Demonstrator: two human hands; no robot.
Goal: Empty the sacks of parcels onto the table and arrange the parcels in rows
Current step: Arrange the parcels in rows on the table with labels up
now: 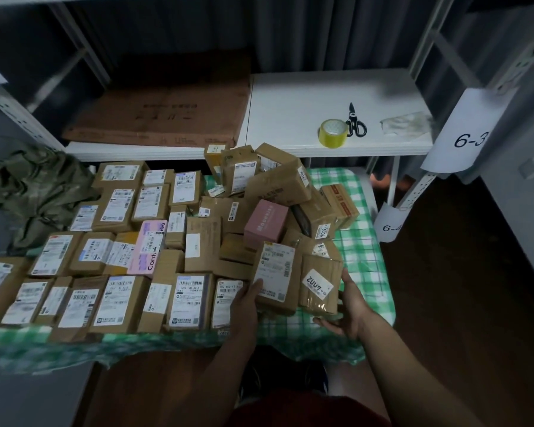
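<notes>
Shelving (84, 53) of pale metal is seen along the back wall, with a flat brown carton (164, 112) laid on its lower board. Beside it, a white shelf board (290, 103) is occupied by a roll of yellow tape (333, 133), black-handled scissors (355, 123) touching the roll, and a crumpled clear wrapper (406, 124). Paper tags marked 6-3 (463, 131) and 6-4 (390, 224) are fixed to the upright at the right.

Below, the bench (364, 251) is covered by a green and white checked cloth. Its left part is filled by cardboard parcels in rows (105, 257), labels upward, packed edge to edge. A loose heap of parcels (275, 186) is piled at the middle and rear, with a pink box (265, 224) tilted on it. An olive sack (34, 186) is slumped, crumpled, at the bench's left rear corner.

At the near edge, a labelled brown parcel (275, 275) is held up on end by the left hand (245, 306), whose grip is closed round its lower left corner, thumb on the label. Just beside it, touching, a taped parcel (319, 285) with a white sticker is held by the right hand (349, 309); the thumb is laid along its right side and the fingers are curled beneath it.
</notes>
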